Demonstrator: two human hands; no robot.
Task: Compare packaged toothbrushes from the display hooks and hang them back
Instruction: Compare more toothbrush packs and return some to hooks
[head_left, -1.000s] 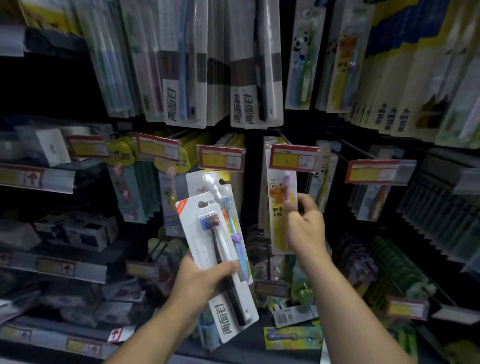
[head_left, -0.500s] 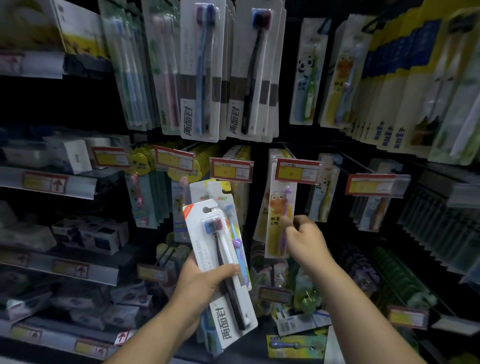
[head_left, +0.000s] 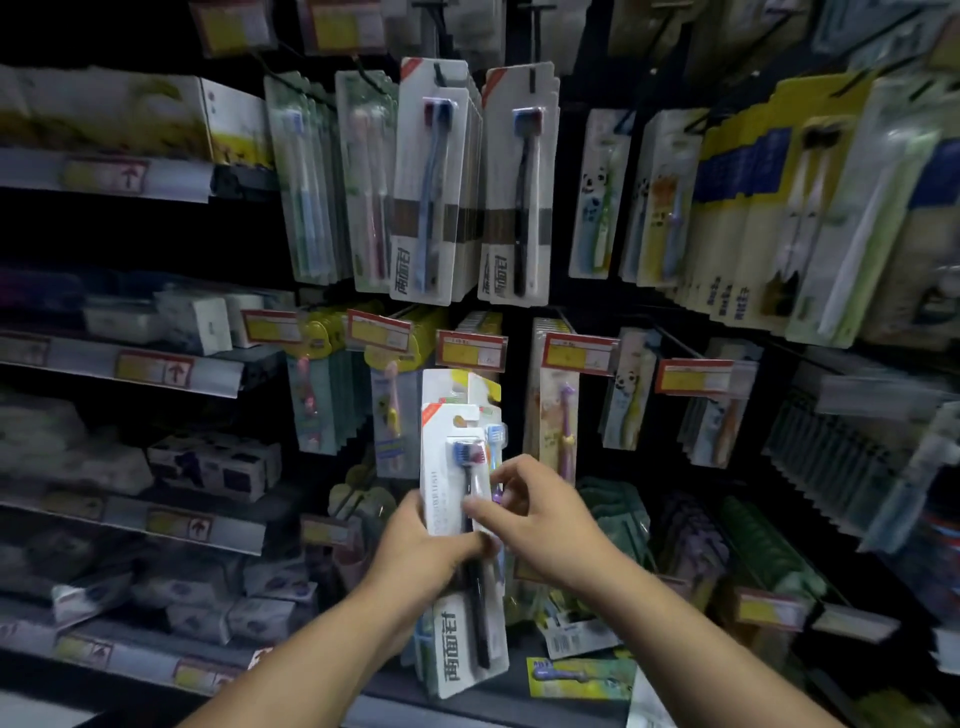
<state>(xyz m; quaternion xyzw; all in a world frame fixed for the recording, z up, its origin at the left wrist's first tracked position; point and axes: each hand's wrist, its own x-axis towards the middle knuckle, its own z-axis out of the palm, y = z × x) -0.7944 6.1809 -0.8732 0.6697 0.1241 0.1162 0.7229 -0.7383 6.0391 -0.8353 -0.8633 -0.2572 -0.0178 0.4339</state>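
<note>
My left hand (head_left: 423, 551) grips two stacked toothbrush packs upright in front of the display. The front one is a white pack with a black toothbrush (head_left: 449, 467); behind it peeks a second pack with a blue-headed brush (head_left: 496, 435). My right hand (head_left: 540, 525) has come across to the packs, with thumb and fingers pinching their right edge at mid height. A yellow cartoon pack with a purple brush (head_left: 553, 421) hangs on its hook just right of them. Matching white packs (head_left: 431, 182) hang on the hooks above.
Red-and-yellow price tags (head_left: 471, 349) cap the hook ends at mid height. Rows of children's toothbrush packs (head_left: 631, 400) hang to the right, and boxed goods (head_left: 218, 462) fill the shelves on the left. Loose packs (head_left: 576, 675) lie on the bottom shelf.
My right hand let go of the hanging yellow pack and moved left and down onto the packs in my left hand. My view tilted upward, and the held packs turned more upright.
</note>
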